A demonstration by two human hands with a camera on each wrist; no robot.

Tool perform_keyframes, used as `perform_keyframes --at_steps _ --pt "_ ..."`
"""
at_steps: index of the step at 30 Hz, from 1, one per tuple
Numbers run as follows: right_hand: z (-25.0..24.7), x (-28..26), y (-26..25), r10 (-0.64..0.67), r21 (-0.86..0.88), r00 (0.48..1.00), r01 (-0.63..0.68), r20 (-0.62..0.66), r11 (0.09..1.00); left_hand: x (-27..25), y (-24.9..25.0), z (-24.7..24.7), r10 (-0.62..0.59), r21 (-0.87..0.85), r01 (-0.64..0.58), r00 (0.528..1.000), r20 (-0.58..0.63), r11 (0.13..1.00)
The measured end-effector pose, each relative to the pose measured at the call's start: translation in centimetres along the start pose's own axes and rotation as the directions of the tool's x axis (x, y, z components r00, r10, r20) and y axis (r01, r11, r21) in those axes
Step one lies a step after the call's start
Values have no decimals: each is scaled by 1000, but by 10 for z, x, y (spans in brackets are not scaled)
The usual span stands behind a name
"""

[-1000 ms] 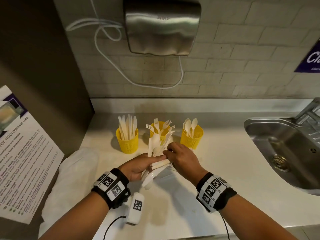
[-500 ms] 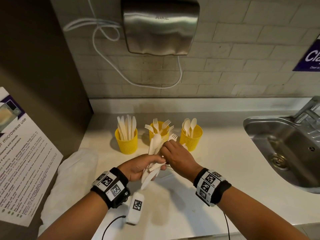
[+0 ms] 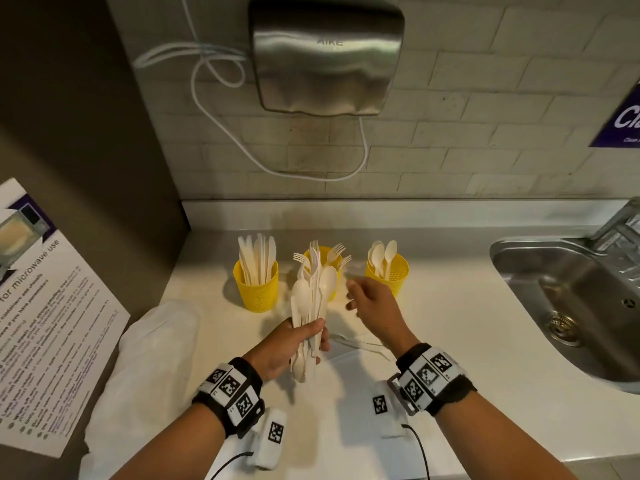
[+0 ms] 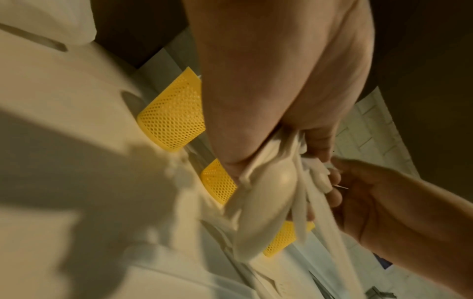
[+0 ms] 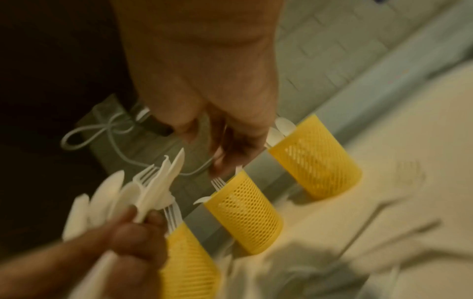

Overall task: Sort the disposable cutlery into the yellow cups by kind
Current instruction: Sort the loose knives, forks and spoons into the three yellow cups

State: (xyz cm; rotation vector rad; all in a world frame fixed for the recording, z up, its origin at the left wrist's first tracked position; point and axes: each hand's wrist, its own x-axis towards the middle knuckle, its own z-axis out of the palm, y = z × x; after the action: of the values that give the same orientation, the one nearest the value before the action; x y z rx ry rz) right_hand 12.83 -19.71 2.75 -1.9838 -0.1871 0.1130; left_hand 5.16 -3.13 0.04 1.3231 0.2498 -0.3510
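Change: right hand (image 3: 372, 306), half a second ago pinching at the bundle, has come away and now hovers in centre frame between the fork cup (image 3: 323, 268) and the spoon cup (image 3: 388, 277), fingers loosely spread, nothing visible in them.
Left hand (image 3: 294, 344): fingers and thumb wrapped round a mixed bundle of white cutlery (image 3: 311, 306), now held upright just below centre, in front of the fork cup.
Bundle: spoons show plainly, with fork tines and a knife blade in the right wrist view.
Cups: three yellow mesh cups in a row at the back of the counter (image 3: 450, 341); knife cup (image 3: 256, 285) left of centre, forks in the middle, spoons to the right.
Loose pieces: a few thin white items lie on the counter below the right hand; their kind cannot be told.
Meaning: a piece has probably just gone into a cup; sorting is well along, but the handful remains.
Next: likely another pick from the bundle.
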Motion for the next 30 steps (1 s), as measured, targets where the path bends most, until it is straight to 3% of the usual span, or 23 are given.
perform_keyframes --at_steps 2,4,8,11,13,17,21,26,30 --pt "6 -5 -4 99 107 978 -120 181 987 2 -3 0 31 40 -31 1000 -2 999" --pt "12 -7 -6 93 122 966 -125 241 985 3 -4 1 49 65 -49 999 4 997" --pt "18 -4 -3 83 166 985 -108 153 980 3 -6 4 63 87 -59 997 -48 994" --pt "13 -1 -4 114 382 993 -121 40 916 3 -9 -1 50 126 -38 994 -92 991" --pt "8 2 -4 119 437 993 -102 -12 894 3 -12 -5 42 148 -28 995 -87 989" --pt "-6 11 -5 31 312 983 27 -180 950 4 -15 -8 49 163 -37 996 -74 986" --pt "-48 38 -7 -71 217 912 171 -403 961 3 -15 -7 61 152 -49 996 -70 987" --pt "-78 63 5 -33 171 876 130 -481 977 6 -14 -6 18 118 -10 997 -69 993" --pt "-72 66 23 -54 -76 885 21 -463 997 5 -11 -3 13 81 -10 999 -38 997"
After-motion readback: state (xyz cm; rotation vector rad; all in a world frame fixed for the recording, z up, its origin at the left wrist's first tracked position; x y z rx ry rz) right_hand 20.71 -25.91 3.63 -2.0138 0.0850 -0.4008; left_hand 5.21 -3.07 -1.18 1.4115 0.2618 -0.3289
